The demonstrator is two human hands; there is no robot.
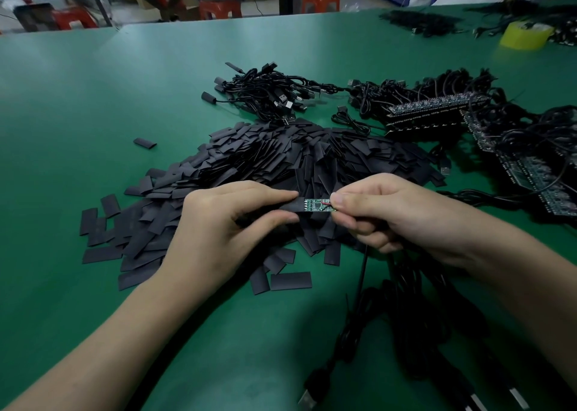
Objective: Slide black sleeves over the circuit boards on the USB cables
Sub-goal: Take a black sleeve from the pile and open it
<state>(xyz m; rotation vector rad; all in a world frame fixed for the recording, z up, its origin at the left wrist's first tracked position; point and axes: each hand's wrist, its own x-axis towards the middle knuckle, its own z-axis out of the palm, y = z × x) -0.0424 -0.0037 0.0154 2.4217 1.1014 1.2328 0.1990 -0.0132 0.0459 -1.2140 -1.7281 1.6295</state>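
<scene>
My left hand (231, 220) pinches a flat black sleeve (288, 208) between thumb and forefinger. My right hand (387, 211) pinches the wire end of a small green circuit board (317, 205). The board's left end sits in the mouth of the sleeve; most of the board still shows. Its black USB cable (362, 273) hangs down from my right hand to a plug (307, 399) near the table's front edge. Both hands hover over a big heap of loose black sleeves (281, 161).
On the green table (93, 98), a bundle of sleeved cables (265, 93) lies behind the heap. Strips of bare boards with cables (437, 111) fill the right side. A yellow tape roll (524, 34) stands far right. More cables lie under my right forearm.
</scene>
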